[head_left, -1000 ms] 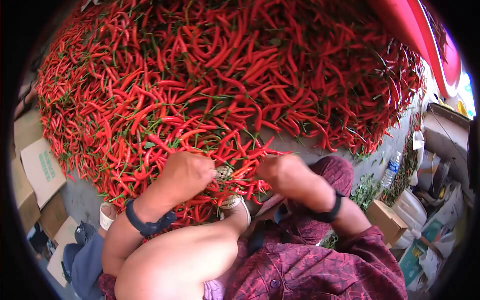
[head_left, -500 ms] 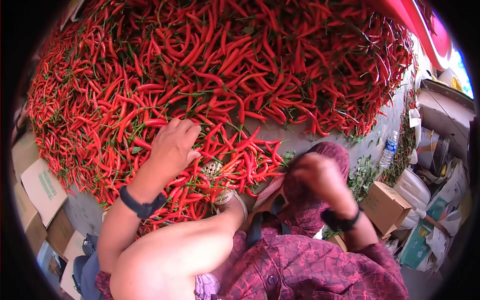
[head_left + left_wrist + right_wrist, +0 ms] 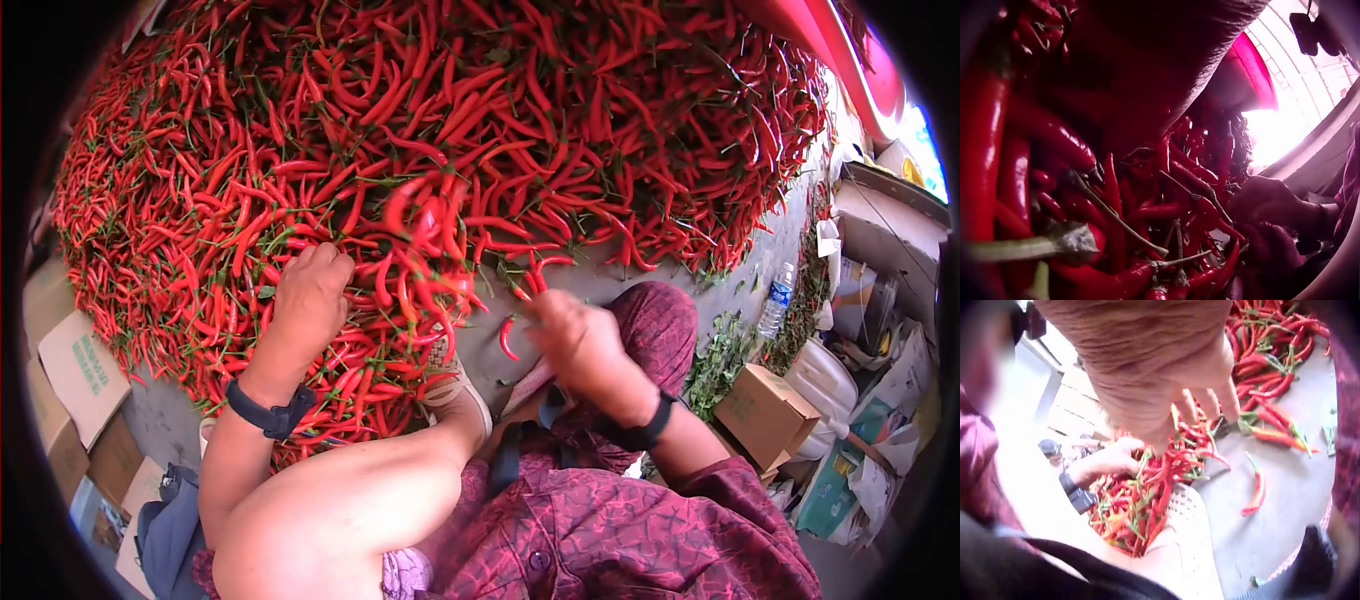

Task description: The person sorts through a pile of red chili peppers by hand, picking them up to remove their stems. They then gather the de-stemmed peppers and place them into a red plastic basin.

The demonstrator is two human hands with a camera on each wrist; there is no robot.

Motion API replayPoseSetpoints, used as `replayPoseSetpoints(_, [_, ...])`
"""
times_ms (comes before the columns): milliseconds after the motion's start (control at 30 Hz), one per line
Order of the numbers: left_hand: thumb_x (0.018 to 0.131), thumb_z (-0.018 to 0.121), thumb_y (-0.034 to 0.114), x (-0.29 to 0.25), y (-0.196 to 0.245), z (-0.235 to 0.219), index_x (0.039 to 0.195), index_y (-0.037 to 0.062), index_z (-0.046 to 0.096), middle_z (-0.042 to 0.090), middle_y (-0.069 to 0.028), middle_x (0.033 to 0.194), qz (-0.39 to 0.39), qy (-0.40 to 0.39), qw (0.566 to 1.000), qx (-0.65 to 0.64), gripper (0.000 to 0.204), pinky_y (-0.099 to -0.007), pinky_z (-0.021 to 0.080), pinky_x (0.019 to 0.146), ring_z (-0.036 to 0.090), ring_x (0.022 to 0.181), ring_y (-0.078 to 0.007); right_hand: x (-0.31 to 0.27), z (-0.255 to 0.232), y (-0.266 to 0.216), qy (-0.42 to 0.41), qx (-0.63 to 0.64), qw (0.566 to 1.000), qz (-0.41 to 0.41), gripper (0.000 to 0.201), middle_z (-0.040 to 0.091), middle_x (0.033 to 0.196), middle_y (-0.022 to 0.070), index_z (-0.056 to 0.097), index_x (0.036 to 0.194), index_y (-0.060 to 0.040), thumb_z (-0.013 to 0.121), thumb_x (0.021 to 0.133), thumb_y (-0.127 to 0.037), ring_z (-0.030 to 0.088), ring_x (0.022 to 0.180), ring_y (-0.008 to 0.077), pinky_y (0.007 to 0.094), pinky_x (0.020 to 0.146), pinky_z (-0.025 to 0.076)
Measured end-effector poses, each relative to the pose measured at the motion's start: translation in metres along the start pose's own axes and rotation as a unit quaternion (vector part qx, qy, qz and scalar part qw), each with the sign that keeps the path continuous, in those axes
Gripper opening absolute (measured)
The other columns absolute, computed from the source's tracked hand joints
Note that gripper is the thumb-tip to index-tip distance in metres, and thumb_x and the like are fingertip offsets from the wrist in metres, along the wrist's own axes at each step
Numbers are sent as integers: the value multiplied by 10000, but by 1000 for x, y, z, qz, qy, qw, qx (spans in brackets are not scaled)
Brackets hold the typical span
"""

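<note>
A broad heap of red chili peppers [image 3: 480, 110] with green stems covers the floor ahead. My left hand [image 3: 312, 295] is down at its near edge, fingers bent toward the peppers; its fingertips are hidden, and I cannot tell whether they grip any. Between the hands, several chilies [image 3: 430, 235] are blurred with motion above the sandalled foot. My right hand [image 3: 575, 335], also blurred, hovers over the floor by the knee. In the right wrist view its fingers [image 3: 1227, 403] are spread with nothing held. A single chili [image 3: 509, 338] lies on the grey floor beside it.
A white woven sandal [image 3: 455, 390] is partly among the peppers. To the right are a water bottle [image 3: 776, 300], leafy scraps [image 3: 725, 360] and a cardboard box [image 3: 765, 415]. Flattened cartons [image 3: 85, 375] stand at left. A pink-red basin [image 3: 820, 45] juts in at the upper right.
The hands were close together, then the left went to the heap and the right swung to the knee. Now the right is back leftward, and chilies near the foot have shifted up and left, baring floor.
</note>
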State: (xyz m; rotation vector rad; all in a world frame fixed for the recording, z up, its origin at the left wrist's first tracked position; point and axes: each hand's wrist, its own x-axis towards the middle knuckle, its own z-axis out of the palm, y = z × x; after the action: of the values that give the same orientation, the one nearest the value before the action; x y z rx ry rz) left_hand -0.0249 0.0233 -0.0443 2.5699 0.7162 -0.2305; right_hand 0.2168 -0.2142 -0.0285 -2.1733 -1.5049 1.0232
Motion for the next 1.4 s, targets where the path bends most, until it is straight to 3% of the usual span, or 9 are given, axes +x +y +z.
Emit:
replayPoseSetpoints(133, [591,694,-33,1,-1,-7,812,34,526,569,-141,858,-9,-14,1000,-10,286,-437,458,722,572,860,-344,2,7,60,-125,-407,899,103,159,669,856,97,621,911,-77,573,806,-186,666,801,252,390,663,520])
replayPoseSetpoints(367, [596,795,83,-3,14,-23,1049,40,539,591,-158,1008,-91,-41,994,-43,522,-447,473,805,587,943,-355,15,22,77,-193,-300,934,18,132,677,751,132,672,807,-106,546,780,-134,682,740,313,413,648,538])
replayPoseSetpoints(567, [574,819,266,32,64,-9,1240,104,521,480,-115,1314,191,79,978,-23,747,-454,389,975,430,1233,-319,16,-22,46,-58,-169,979,99,99,654,712,142,625,776,-54,615,717,-133,646,701,370,440,640,516])
replayPoseSetpoints(700, [617,791,287,40,56,15,1132,109,583,519,-86,1228,134,-5,990,42,583,-459,403,937,444,1197,-294,1,-64,40,28,58,990,123,108,620,701,167,588,773,-37,658,721,-101,640,671,340,434,611,492])
replayPoseSetpoints(767, [638,776,281,33,48,7,1051,104,611,535,-72,1172,51,-78,995,41,479,-460,409,915,475,1146,-285,-22,-103,70,150,-32,983,98,139,606,699,164,580,774,-37,690,715,-98,624,651,331,420,582,475])
replayPoseSetpoints(833, [653,752,206,14,25,9,961,80,616,552,-93,1027,53,7,999,-6,360,-442,456,827,536,988,-306,-64,-152,129,86,-222,925,298,160,621,778,159,613,802,-50,721,713,-127,635,734,313,421,629,483])
replayPoseSetpoints(900, [644,746,160,0,10,11,964,64,609,551,-119,975,40,14,998,-43,361,-428,477,780,553,925,-325,-97,-169,143,70,-426,850,300,164,623,821,137,612,790,-61,732,718,-146,632,784,300,434,676,481])
replayPoseSetpoints(1067, [628,731,72,-9,12,3,901,38,609,524,-141,886,40,31,997,-57,302,-429,480,740,547,876,-340,11,-77,54,138,-74,986,61,82,640,787,117,640,812,-86,637,788,-164,632,753,330,409,660,514])
replayPoseSetpoints(1400, [622,724,45,-17,10,4,891,42,598,515,-129,859,10,44,996,-76,297,-413,482,745,546,862,-328,70,18,25,-2,-142,979,146,211,676,860,100,657,893,-121,696,761,-280,665,819,306,434,702,524])
